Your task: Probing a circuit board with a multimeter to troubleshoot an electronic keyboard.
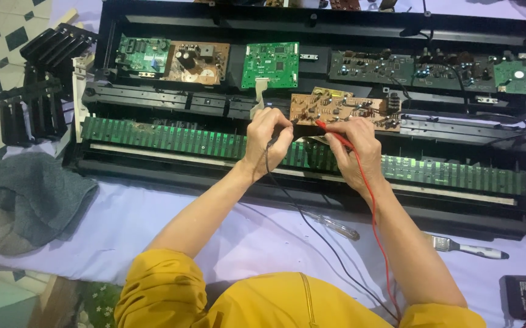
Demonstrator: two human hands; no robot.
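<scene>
Slippage of either probe tip across neighbouring solder points is risked, since the black probe (273,141) is pinched in the left hand (267,141) and the red probe (334,133) in the right hand (355,152), fingers clamped, on the brown circuit board (343,107) at the opened keyboard's (311,159) middle.

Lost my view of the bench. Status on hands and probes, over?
Left hand shut on black probe. Right hand shut on red probe, tip at brown circuit board. Leads trail across the screwdriver.
</scene>
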